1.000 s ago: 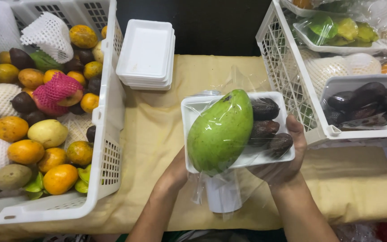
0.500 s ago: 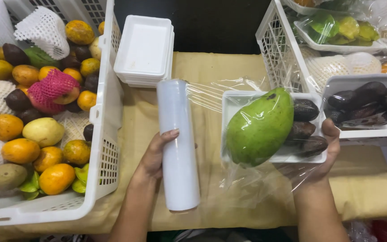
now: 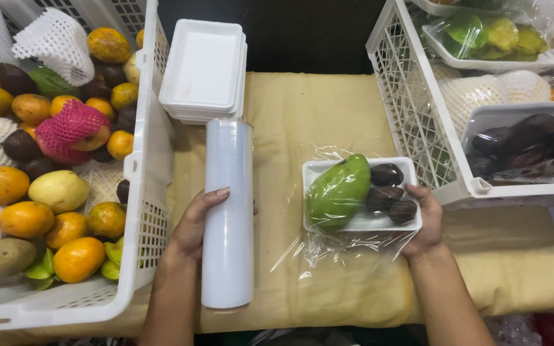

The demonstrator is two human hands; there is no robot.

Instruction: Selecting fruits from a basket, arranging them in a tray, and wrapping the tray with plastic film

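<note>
Cling-film roll (image 3: pixel 227 218) lies upright-lengthwise on the counter (image 3: pixel 328 115), left hand (image 3: pixel 193 224) curled around its middle: light, slippery, best held mid-barrel. Right hand (image 3: pixel 426 221) pinches the wrapped foam tray (image 3: pixel 360 221) of mango (image 3: pixel 338 191), flimsy, needing support from beneath.

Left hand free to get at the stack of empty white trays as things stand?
Probably not straight away: the left hand is wrapped around the cling film roll. The tray stack lies just beyond, with nothing between.

Green mango (image 3: pixel 338 191), dark avocados (image 3: pixel 386 192), white tray (image 3: pixel 361 222), yellow cloth (image 3: pixel 302 115).
</note>
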